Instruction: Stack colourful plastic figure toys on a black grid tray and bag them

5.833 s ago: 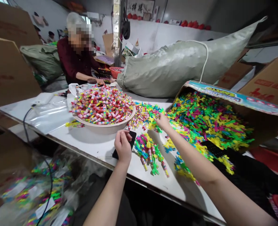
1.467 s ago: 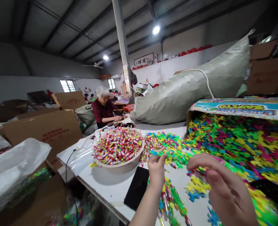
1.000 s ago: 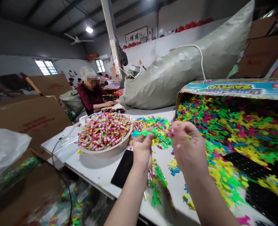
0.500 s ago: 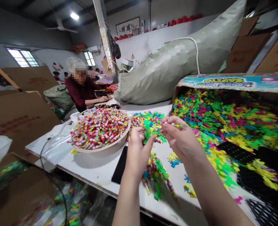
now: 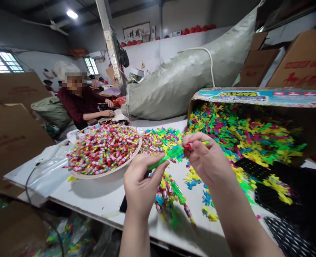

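green figure (image 5: 176, 152) is held over the bench (image 5: 93, 200); both forearms (image 5: 136, 237), cut off at the bottom, rise toward it. the left hand (image 5: 143, 182) pinches it between thumb and forefinger, the right hand (image 5: 210, 162) a red-ended tube (image 5: 188, 146), partly hidden by fingers (image 5: 200, 136). the figure, upright earlier, now slants toward the tube.

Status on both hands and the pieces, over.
Left hand pinching green toy figure. Right hand holding red-ended tube right beside it, contact unclear. Nothing visible between them; mixed pile on table beyond left wrist.
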### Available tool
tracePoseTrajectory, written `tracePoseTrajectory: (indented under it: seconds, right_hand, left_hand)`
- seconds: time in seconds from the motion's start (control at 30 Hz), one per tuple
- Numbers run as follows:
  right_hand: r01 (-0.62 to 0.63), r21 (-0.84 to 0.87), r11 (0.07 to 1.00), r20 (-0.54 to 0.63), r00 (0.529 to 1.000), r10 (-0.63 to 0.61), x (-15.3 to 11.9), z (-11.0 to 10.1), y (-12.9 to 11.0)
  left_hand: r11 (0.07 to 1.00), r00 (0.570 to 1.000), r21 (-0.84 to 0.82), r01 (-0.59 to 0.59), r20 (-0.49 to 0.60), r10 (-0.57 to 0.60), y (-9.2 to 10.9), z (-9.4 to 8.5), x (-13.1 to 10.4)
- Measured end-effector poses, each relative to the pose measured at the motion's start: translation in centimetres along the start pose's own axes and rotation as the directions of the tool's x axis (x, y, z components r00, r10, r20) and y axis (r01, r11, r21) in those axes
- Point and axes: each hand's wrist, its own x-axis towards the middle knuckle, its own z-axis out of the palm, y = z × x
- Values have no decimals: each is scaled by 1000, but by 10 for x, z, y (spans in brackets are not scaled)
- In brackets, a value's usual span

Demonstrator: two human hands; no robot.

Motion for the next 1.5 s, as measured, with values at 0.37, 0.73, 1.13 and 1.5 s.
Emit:
tracePoseTrajectory:
  seconds: [0.37, 0.73, 1.13, 1.5]
  right_hand:
    - [6, -26, 1000, 66, 998, -4, -1, -1, -6]
    - [165, -248, 955, 128, 982, -136, -2, -17, -14]
    - [51, -194, 980, -6, 999, -54, -2, -19, -12]
    - [28, -190, 981, -9, 1000, -30, 0, -20, -9]
  left_hand:
    - [999, 1000, 30, 25, 5, -25, 6, -1, -1]
    - [945, 947, -82, 317, 81, -311, 4, -1, -1]
    - [935, 933, -20, 353, 78, -351, 9, 2, -4]
    - [918, 918, -32, 395, 57, -393, 11, 5, -7]
